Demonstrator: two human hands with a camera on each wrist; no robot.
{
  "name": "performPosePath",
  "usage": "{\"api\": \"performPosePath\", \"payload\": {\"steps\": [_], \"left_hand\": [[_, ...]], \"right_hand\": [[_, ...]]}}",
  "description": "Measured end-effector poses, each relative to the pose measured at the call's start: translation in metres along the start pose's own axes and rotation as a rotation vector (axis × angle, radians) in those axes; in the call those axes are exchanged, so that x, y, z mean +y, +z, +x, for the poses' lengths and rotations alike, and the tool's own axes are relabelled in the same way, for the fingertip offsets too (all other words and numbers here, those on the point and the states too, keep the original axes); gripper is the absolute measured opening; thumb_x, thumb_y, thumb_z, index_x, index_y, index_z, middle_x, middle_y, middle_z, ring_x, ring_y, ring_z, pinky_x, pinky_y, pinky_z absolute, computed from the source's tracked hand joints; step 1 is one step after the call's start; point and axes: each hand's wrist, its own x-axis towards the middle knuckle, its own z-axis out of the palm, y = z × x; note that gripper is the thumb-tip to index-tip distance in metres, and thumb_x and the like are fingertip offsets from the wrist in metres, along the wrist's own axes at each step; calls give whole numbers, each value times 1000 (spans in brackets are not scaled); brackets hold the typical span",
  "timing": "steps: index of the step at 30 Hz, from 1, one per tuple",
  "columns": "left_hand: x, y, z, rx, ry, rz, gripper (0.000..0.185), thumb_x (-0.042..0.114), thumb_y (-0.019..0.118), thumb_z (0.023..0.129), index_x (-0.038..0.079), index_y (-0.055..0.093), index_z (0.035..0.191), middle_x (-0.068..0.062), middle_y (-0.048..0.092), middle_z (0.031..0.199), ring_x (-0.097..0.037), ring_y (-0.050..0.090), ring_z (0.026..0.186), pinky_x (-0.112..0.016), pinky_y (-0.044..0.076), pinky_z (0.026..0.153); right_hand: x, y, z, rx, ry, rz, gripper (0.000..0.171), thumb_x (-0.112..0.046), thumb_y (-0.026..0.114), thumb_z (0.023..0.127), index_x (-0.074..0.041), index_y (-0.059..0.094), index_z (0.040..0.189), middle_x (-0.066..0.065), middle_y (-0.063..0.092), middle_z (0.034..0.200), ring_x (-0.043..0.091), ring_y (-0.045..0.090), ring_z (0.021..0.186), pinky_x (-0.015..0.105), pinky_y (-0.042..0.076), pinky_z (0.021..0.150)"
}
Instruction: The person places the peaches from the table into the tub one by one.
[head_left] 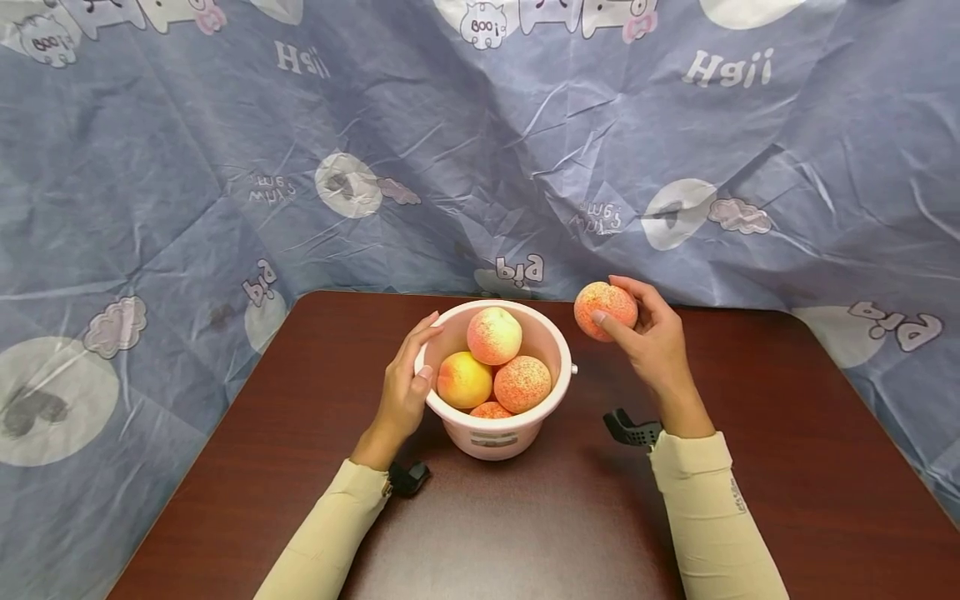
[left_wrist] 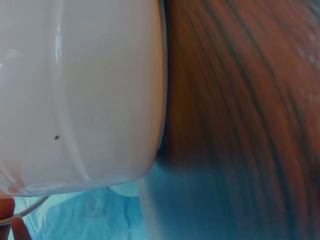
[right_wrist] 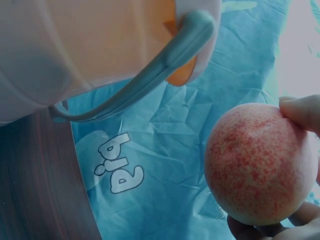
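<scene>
A pink-white bucket (head_left: 491, 446) stands upright on the table with several peaches inside. On top lie a pale pink peach (head_left: 494, 336), a yellow one (head_left: 464, 380) and a red-speckled one (head_left: 522, 384); part of another peach (head_left: 491, 410) shows below them. My left hand (head_left: 405, 383) grips the bucket's left rim, thumb toward the near side and fingers toward the far side. To the right of the bucket, my right hand (head_left: 654, 337) holds a red-speckled peach (right_wrist: 260, 162) in the air between thumb and fingers.
The dark brown wooden table (head_left: 300, 417) spreads around the bucket. A blue printed cloth (head_left: 450, 125) hangs behind it and down the sides. The bucket's grey handle (right_wrist: 165, 67) hangs down along its outside in the right wrist view. A black strap (head_left: 633, 429) is at the right wrist.
</scene>
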Motion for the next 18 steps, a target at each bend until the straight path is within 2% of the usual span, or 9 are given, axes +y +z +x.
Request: {"api": "performPosePath", "payload": {"steps": [3, 12, 18], "left_hand": [[0, 0, 0, 4, 1, -4, 66, 52, 34, 92, 2, 53, 131, -9, 46, 145, -28, 42, 134, -41, 33, 109], [-2, 0, -2, 15, 14, -15, 68, 55, 35, 94, 1, 53, 131, -17, 47, 143, -30, 42, 133, -39, 34, 109], [-3, 0, -1, 9, 19, -16, 67, 54, 35, 94, 2, 53, 132, -21, 47, 141, -31, 42, 133, -41, 33, 109]], "right_hand": [[-4, 1, 0, -2, -13, -1, 49, 10, 72, 77, 7, 59, 124, 20, 60, 117, 15, 61, 95, 18, 51, 78], [-17, 4, -1, -42, -60, 63, 50, 15, 69, 76, 12, 56, 124, 27, 57, 119, 16, 61, 97, 19, 51, 79], [-24, 10, -4, -70, -78, 106, 51, 18, 68, 75, 14, 54, 124, 26, 57, 120, 17, 61, 98, 20, 52, 80]]}}
